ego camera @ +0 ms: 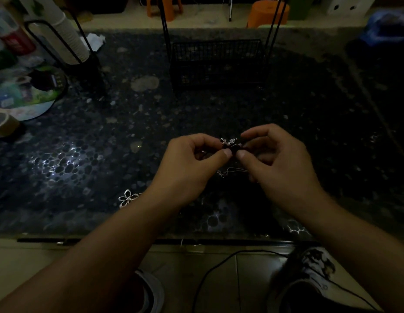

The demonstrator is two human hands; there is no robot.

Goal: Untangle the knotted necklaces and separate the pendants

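At the far left we see a clutter of bottles (9, 39) with red and green labels, but no writing on them is sharp enough for us to read. Beside them leans a stack of paper cups (70, 35), and below sits a round dish (27, 96) of colourful packets whose print is blurred. A roll of tape (3, 124) lies at the left edge of the dark pebble-patterned table (94, 154).

Nearer us, a silver flower pendant (128, 198) rests on the table just beside our left forearm. Our left hand (189, 163) pinches the knotted necklaces (229, 144) between thumb and curled fingers, held above the table's middle. Our right hand (280, 163) pinches the same knot from the other side, thumbs almost touching. A thin silver chain (232, 171) hangs below, between the hands.

Behind stands a black wire basket (219, 64); we cannot tell what it holds. Orange stools (267, 13) sit beyond the table.
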